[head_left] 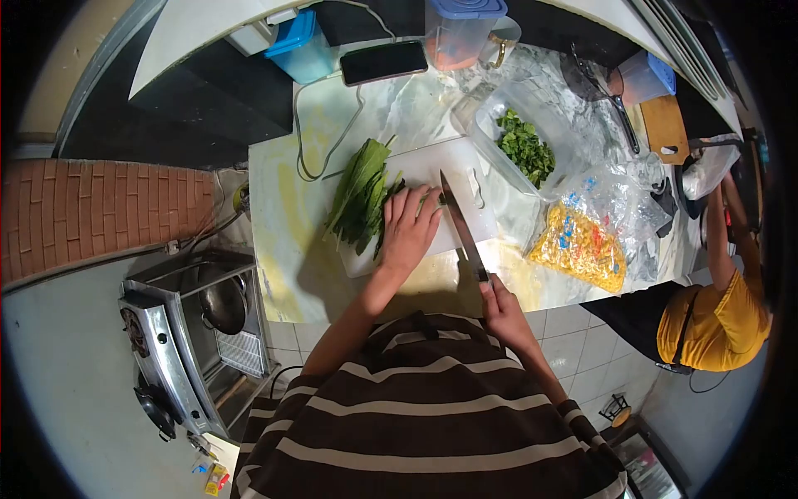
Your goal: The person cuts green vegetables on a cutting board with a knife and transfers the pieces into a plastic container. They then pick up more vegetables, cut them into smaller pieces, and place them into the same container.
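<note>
My right hand [504, 309] grips the handle of a long kitchen knife [462, 223], its blade slanting up and left across the white cutting board [475, 208]. Beside the blade, my left hand [409, 226] presses down on leafy greens with its fingers bent over them. The bunch of leafy greens [357, 195] spreads to the left of that hand, partly over the board's left edge. Part of the greens is hidden under my left fingers. Chopped greens [525, 150] fill part of a clear plastic container [486, 137] just beyond the board on the right.
A plastic bag of yellow pieces [579, 245] lies right of the board. A phone [384, 63] with a cable, a blue-lidded container [465, 33] and a mug [502, 41] stand at the back. A person in a yellow shirt [716, 328] is at the right; a stove [162, 341] stands left.
</note>
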### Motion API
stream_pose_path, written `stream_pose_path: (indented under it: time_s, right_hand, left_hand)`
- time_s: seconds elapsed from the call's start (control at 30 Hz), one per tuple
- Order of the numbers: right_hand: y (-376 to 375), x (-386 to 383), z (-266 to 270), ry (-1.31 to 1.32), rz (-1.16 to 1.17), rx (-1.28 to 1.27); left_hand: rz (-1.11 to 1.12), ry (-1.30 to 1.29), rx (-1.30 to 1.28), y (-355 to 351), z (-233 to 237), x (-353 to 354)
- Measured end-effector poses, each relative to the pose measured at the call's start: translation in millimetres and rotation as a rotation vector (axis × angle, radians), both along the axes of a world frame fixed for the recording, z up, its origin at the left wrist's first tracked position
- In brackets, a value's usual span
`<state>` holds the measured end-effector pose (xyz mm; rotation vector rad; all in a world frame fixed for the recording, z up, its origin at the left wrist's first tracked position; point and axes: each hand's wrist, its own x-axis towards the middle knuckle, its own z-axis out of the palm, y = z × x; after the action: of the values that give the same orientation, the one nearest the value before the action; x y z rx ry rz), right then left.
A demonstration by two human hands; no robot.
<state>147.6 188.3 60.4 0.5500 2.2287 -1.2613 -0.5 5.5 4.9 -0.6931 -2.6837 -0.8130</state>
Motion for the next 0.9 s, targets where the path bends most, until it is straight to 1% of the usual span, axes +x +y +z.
stream_pose_path:
  time_s: [0.03,0.07,0.1,0.13,0.17,0.23,0.37,0.43,0.47,0.53,0.57,0.63,0.67,0.73,0.77,0.83,0.9]
  right_hand:
    - [1,1,0,-0.085,-0.080,-0.108]
    - [4,2,-3,-0.085,-0.082,-0.110]
    - [6,3,-8,-0.058,-0.142,-0.186]
    - [7,3,-11,-0.030,-0.203,-0.263]
    - [8,4,-12,-0.029,-0.205,-0.264]
    - [10,4,-7,-0.016,-0.267,-0.350]
    - [11,10,-19,0.006,-0.342,-0.445]
    - [10,12,-19,-0.012,-0.348,-0.434]
    - [9,14,-17,-0.008,-0.357,-0.438]
    - [7,14,-9,-0.048,-0.356,-0.450]
    - [5,15,-8,-0.037,-0.360,-0.451]
    - [0,16,-3,0.020,-0.334,-0.394]
    - [2,16,7,-0.081,-0.354,-0.469]
    - [1,19,8,-0.061,-0.350,-0.485]
    - [2,22,6,-0.058,-0.342,-0.502]
    - [4,26,3,0.003,-0.349,-0.514]
    - [4,29,8,-0.058,-0.423,-0.528]
  left_hand:
    - [-0.004,0.000,0.000,2,3,-4]
    - [-0.059,-0.021,-0.013,4,4,-10]
    - [-0.112,-0.042,-0.027,5,4,-15]
    - [-0.138,-0.063,0.002,6,-1,-20]
    - [-0.140,-0.062,0.000,6,-3,-22]
    - [-0.176,-0.153,-0.048,5,0,-25]
    - [-0.185,-0.054,-0.113,10,0,-30]
    - [-0.149,-0.069,0.015,17,20,-43]
    - [-0.159,-0.066,0.011,25,32,-50]
    - [-0.142,-0.308,0.471,51,73,-70]
    - [-0.150,-0.300,0.471,64,90,-79]
    - [-0.294,-0.371,0.530,86,114,-91]
    - [-0.306,-0.362,0.530,92,115,-94]
    - [-0.335,-0.102,0.474,101,113,-98]
    - [-0.345,-0.092,0.475,99,110,-96]
    - [-0.265,-0.084,0.531,71,106,-80]
    - [-0.173,0.001,0.356,32,84,-64]
